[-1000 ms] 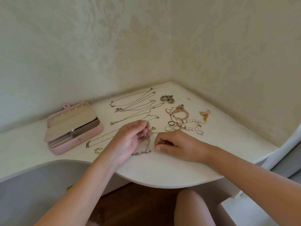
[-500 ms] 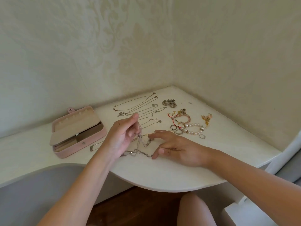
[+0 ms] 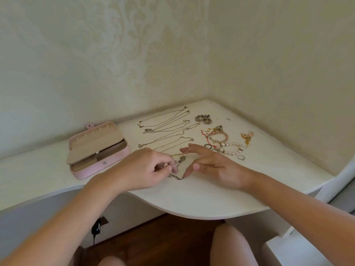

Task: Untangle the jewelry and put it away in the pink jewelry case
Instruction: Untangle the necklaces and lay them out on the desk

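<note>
Cream patterned wallpaper (image 3: 153, 54) closes the corner behind the white curved shelf (image 3: 192, 200) where we work. Our left hand (image 3: 142, 169) is curled tight, thumb and fingertips pinching a tangled knot of thin chains (image 3: 179, 162) and holding it slightly off the surface. Just below that pinch a silver chain (image 3: 177, 177) trails onto the shelf, lying between our two hands.

Immediately right of the pinch, our right hand (image 3: 215, 166) is spread wide with its fingers mostly straight. The index finger reaches forward with a fine gold strand crossing its tip, and the thumb tip is lowered beside the end of the silver chain. We cannot see it gripping anything.

Well to the left of the pinch sits the pink jewelry case (image 3: 107, 160), open, its beige-lined lid folded back. Beyond the pinch, toward the wall, several necklaces (image 3: 167, 127) lie stretched out in rough rows, apart from the tangle. Right of the pinch, past our right fingers, lie a pearl bracelet (image 3: 231, 148), a pink bead bracelet (image 3: 219, 134), a gold trinket (image 3: 246, 138) and a small ring (image 3: 241, 157). Farther back rests a cluster of dark beads (image 3: 203, 119).
</note>
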